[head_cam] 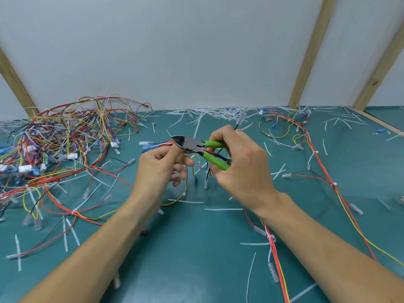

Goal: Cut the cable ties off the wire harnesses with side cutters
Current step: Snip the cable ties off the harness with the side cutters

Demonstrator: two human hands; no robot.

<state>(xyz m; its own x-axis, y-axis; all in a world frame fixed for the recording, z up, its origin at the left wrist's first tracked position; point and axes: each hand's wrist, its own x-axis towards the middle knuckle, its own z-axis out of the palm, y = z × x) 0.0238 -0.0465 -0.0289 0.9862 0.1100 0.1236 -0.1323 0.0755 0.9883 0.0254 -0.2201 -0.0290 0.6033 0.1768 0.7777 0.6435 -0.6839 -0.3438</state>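
Near edge of the teal tabletop (196,270): two bare forearms are reaching in from the bottom corners, with cut white tie pieces (223,209) lying scattered between them. A loose harness of red and yellow wires (276,254) is running along the tabletop under the right forearm toward the near edge.

Mid-tabletop, both hands are working above the surface. The left hand (159,169) is pinching a wire harness (159,145) between thumb and forefinger, its remaining fingers curling loosely below; the harness's blue connectors (146,147) are sticking out to the left of the grip, and its wires are trailing down behind the hands to the tabletop. The right hand (238,162) is gripping the side cutters (192,146) by the green handles, fingers wrapping both of them. The dark cutter head is pointing left and sitting right at the harness, just beside the left thumb. Whether the blades are closing on a tie I cannot tell.

Left side: a large tangled pile of harnesses (56,141) is lying heaped toward the far left corner. Right side: another harness (323,169) is stretching from the far edge toward the near right corner.

Far edge: a drift of cut ties (218,112) is lying against the white back panel (175,51), with wooden battens (310,53) leaning up it.
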